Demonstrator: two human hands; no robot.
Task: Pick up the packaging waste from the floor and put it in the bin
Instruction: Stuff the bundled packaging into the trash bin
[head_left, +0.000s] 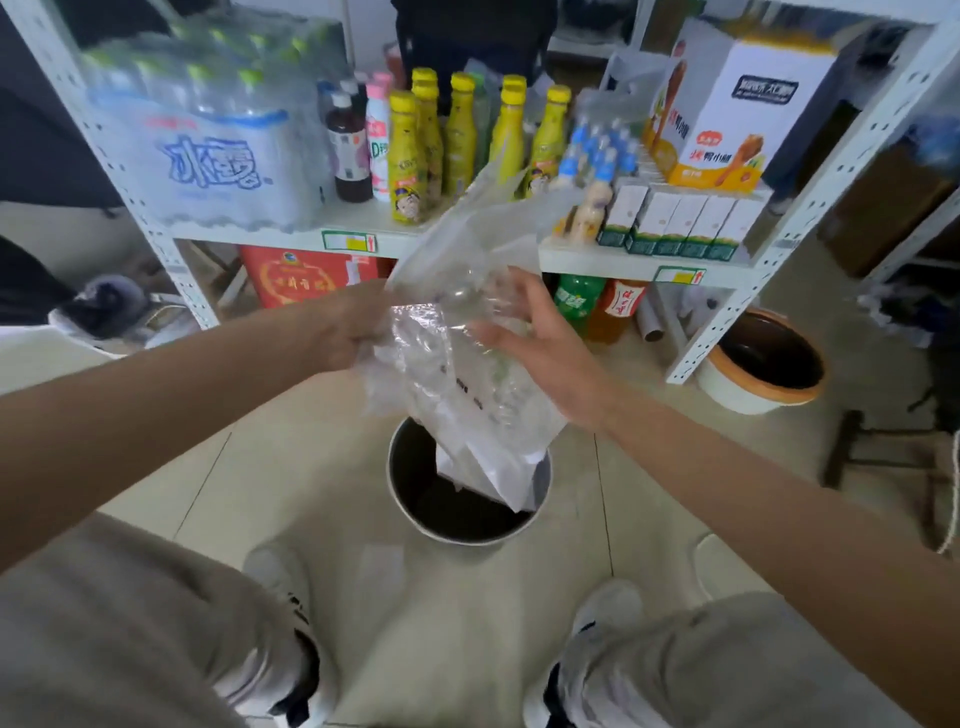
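Note:
A bundle of clear plastic packaging (457, 374) hangs in the air over a small round bin (415, 499) with a dark inside, standing on the floor between my feet. My left hand (353, 332) is closed around the left edge of the plastic. My right hand (524, 327) rests against its right side with the fingers spread. The lower corner of the plastic dips inside the bin's rim. A long flap of the plastic sticks up toward the shelf.
A white metal shelf (363, 239) with bottles, a water pack (208, 140) and cartons stands just behind the bin. A second round bin with an orange rim (763, 364) sits to the right. A dark stool (852, 452) stands at far right.

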